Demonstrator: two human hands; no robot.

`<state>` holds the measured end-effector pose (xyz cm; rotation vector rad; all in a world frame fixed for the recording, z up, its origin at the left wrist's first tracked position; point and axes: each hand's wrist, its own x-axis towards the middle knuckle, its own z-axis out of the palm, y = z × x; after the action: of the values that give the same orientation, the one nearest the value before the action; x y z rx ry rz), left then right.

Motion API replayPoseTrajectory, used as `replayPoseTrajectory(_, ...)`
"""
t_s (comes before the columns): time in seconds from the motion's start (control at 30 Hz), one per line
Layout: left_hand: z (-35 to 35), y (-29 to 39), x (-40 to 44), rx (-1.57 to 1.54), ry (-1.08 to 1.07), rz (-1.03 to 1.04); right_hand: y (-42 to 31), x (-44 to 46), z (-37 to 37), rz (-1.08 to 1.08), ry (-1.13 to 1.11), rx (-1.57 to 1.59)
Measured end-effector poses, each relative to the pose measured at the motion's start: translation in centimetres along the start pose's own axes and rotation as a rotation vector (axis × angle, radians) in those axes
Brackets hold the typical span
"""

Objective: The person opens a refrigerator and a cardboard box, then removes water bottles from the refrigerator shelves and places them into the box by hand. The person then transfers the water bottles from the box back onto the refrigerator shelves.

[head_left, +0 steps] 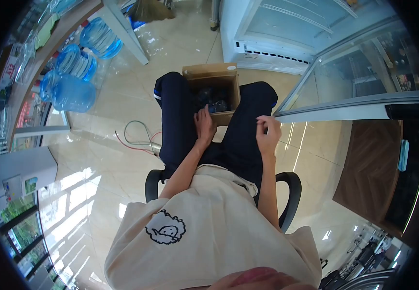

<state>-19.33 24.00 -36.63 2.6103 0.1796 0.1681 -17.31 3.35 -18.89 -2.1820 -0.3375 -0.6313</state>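
The opened cardboard box [210,70], upper centre, still holds dark items [217,106]. The left hand [205,124] bends at its near edge, grip unclear; the right hand [269,137], loosely curled, looks empty.

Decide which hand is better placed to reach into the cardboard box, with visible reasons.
Likely the left hand: it is at the near edge of the cardboard box, while the right hand is farther off, by the right thigh.
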Motion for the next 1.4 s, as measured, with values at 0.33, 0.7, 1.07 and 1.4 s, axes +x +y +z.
replayPoseTrajectory(0.33,2.3,2.7,1.8,-0.078,-0.128,0.062,3.5,-2.8,-1.3,0.086,-0.199,-0.237)
replayPoseTrajectory(0.7,2.4,6.0,4.5,-0.08,-0.19,0.169,6.3,-1.2,-2.9,0.247,-0.122,-0.249)
replayPoseTrajectory(1.07,6.9,10.0,9.8,-0.064,-0.467,0.218,12.7,4.5,-4.4,0.28,-0.11,-0.33)
replayPoseTrajectory(1.4,10.2,13.2,14.3,-0.015,-0.612,0.393,19.4,10.5,-4.5,0.242,-0.134,-0.28)
